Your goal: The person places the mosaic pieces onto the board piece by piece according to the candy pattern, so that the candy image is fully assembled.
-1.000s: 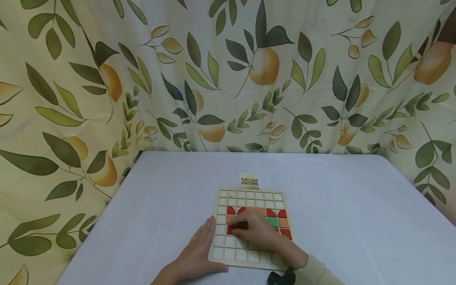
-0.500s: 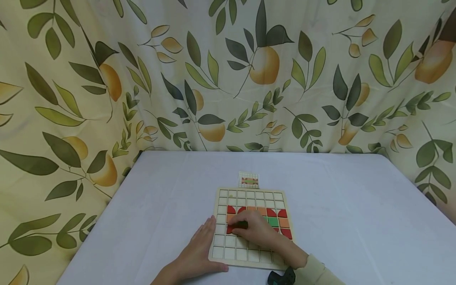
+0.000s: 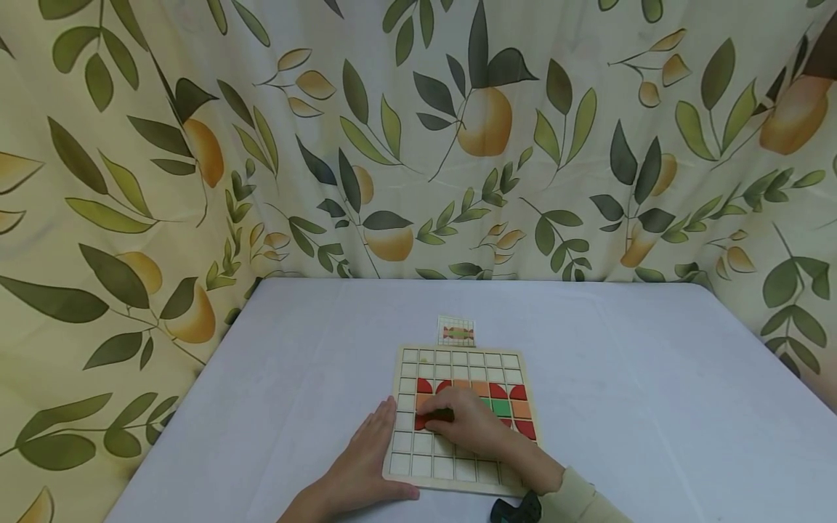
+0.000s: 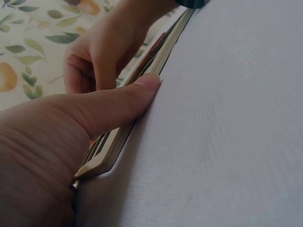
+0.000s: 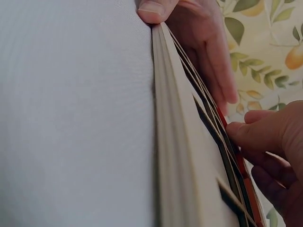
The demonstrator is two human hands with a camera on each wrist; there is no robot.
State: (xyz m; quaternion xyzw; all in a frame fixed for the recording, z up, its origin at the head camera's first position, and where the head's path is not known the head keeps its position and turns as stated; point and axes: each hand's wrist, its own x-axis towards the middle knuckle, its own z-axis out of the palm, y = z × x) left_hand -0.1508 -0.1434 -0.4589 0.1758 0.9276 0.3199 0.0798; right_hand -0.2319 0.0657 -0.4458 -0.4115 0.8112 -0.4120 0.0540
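A square wooden grid board [image 3: 434,465] lies on the table, with red, orange and green tiles in its middle rows. My left hand [image 3: 366,457] rests at its front left corner, fingers straight along the left side. In the left wrist view the left thumb [image 4: 120,101] presses the front edge. My right hand [image 3: 474,421] reaches over the board and pinches a red tile [image 3: 421,423] at the left end of the lowest coloured row. The right wrist view has the right fingertips [image 5: 235,130] at that row. The right hand hides several middle cells.
A small pattern card [image 3: 456,331] lies against the board's back edge. Near the right sleeve [image 3: 578,501] is a black object [image 3: 516,510], cut by the lower frame edge. A fruit-print curtain [image 3: 418,145] hangs behind the white-covered table [image 3: 621,385].
The right fingertips have shifted very slightly at the red tile, of which a little less shows now. The left hand and the board stay where they were.
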